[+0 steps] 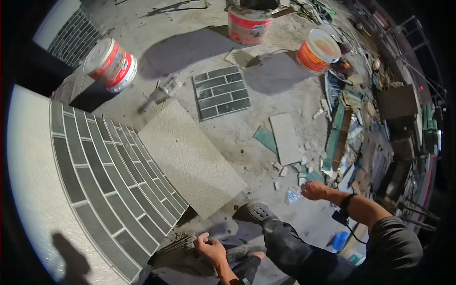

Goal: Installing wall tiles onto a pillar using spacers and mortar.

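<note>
My left hand (211, 250) is low in the view with its fingers curled, at the edge of a grey-brown slab with a ridged surface (178, 259). Whether the fingers grip that slab or something small does not show. My right hand (314, 190) reaches out to the right, closed, just above a small clear plastic bag (293, 194) on the floor. Anything inside that fist is hidden. To the left stands a low wall faced with dark grey brick-shaped tiles (114, 175) and pale joints. A large beige textured tile (187, 159) lies against its foot.
A dark brick-pattern panel (222, 92) lies on the concrete floor. Beyond it stand a grey-and-red bucket (249, 23), an orange-and-white bucket (317, 51) and a lidded bucket (111, 65). A pale offcut (285, 138) and rubble (349, 128) lie to the right.
</note>
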Demonstrator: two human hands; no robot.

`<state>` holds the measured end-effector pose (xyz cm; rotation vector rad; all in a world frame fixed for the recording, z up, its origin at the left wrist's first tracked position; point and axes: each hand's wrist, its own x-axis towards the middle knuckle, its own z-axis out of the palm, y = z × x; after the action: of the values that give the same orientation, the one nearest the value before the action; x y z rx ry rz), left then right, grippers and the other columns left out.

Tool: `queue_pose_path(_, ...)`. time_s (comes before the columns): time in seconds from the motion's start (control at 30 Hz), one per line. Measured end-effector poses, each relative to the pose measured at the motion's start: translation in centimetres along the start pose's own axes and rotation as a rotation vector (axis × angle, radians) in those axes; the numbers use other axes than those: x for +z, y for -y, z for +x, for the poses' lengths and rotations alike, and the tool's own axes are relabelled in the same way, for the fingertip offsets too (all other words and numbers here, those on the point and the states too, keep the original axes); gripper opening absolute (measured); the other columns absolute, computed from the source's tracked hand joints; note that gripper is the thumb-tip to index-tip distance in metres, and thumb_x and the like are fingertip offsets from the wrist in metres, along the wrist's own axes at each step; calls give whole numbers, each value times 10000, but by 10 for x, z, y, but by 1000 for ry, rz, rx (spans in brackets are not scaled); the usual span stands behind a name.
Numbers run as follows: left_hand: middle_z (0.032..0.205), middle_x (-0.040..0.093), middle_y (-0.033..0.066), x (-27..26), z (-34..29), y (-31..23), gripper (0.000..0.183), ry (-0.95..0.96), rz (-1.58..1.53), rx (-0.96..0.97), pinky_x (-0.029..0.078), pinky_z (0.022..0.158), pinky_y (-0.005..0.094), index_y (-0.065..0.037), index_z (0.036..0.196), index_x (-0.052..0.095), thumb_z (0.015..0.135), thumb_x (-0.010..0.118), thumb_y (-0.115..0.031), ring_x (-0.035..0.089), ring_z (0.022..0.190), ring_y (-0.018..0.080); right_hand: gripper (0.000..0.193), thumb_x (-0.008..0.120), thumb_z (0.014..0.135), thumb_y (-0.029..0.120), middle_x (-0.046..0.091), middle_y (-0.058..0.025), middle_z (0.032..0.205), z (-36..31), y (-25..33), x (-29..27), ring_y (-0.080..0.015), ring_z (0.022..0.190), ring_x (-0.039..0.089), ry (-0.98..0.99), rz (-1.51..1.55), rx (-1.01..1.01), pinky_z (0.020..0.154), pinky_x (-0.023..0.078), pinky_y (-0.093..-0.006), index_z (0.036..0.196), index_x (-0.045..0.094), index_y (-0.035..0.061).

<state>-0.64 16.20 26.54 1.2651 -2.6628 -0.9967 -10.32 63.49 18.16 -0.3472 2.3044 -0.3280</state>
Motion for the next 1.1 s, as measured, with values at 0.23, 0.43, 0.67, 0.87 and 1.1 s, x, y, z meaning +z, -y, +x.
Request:
queue_pose_path(0.23,749,687,144,-141,-40,-84,143,331,-2,-265,541,630,334,49,895,687,776,766,39,674,660,204,346,565,883,341,713,-239,936,-231,-17,-128,-466,924,677,170,130,492,805,548,-547,966,675,23)
queue_pose_path(0.43,665,682,142,-216,-36,-121,186,557,437,-541,537,610,425,37,729,692,878,707,-72,674,607,243,340,591,854,332,726,-242,948,-276,-58,-250,-434,926,697,63,38,512,834,558,-512,918,729,27)
queue_pose_path(0.67,507,319,-32,-249,-8,-243,214,669,-154,-569,321,352,339,-51,943,729,988,577,-194,356,390,144,161,634,782,185,712,-176,819,-217,-28,-469,-374,756,708,-62,-326,134,666,556,-492,810,723,53)
queue_pose_path(0.87,663,504,23,-216,130,-331,167,762,-703,-526,425,484,349,-48,1086,630,1021,631,-201,489,548,159,231,616,869,248,737,-173,883,-130,-83,-569,-387,823,702,-420,53,260,713,539,-493,805,729,57)
queue_pose_path(1.1,643,605,79,-199,402,-499,215,299,-309,-223,472,535,377,-68,734,647,909,696,-184,578,565,233,167,632,857,285,717,-90,822,8,-42,-693,-274,837,703,-286,-25,345,694,541,-444,827,720,146)
